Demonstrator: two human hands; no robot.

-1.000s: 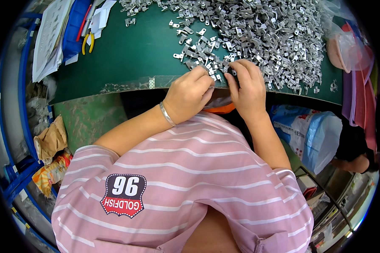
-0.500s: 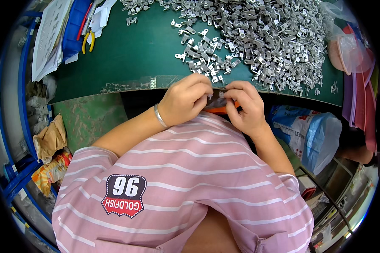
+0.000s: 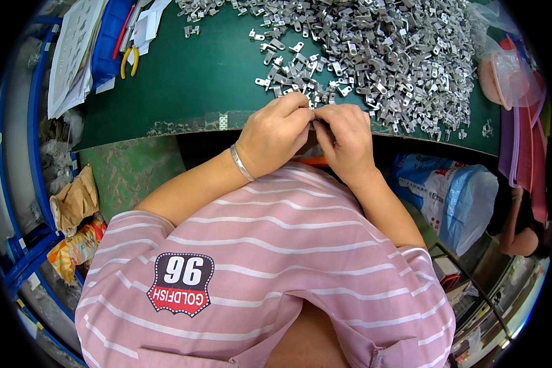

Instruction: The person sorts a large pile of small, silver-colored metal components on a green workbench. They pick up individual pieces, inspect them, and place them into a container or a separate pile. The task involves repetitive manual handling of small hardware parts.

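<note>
My left hand [image 3: 277, 130] and my right hand [image 3: 348, 138] meet fingertip to fingertip at the front edge of the green table [image 3: 196, 80]. Both are closed in a pinch. The fingers hide nearly all of what is between them; a small silvery metal piece showed at the left fingertips a moment ago. Just beyond the hands lies a loose group of small metal brackets [image 3: 294, 73], bent tabs with holes. It runs into a large heap of the same brackets [image 3: 405, 61] at the far right. A silver bangle [image 3: 241, 163] circles my left wrist.
At the far left are a blue tray [image 3: 108, 43], papers [image 3: 73, 55] and yellow-handled pliers [image 3: 129, 62]. A pink container [image 3: 494, 80] with clear plastic stands at the right edge. Below the table on the right sits a blue-white sack [image 3: 441, 196]. Another person's arm [image 3: 512, 224] shows at far right.
My hands, apart before, have come together at the fingertips and risen slightly toward the table edge. At far right, more of the other person's arm has come into view.
</note>
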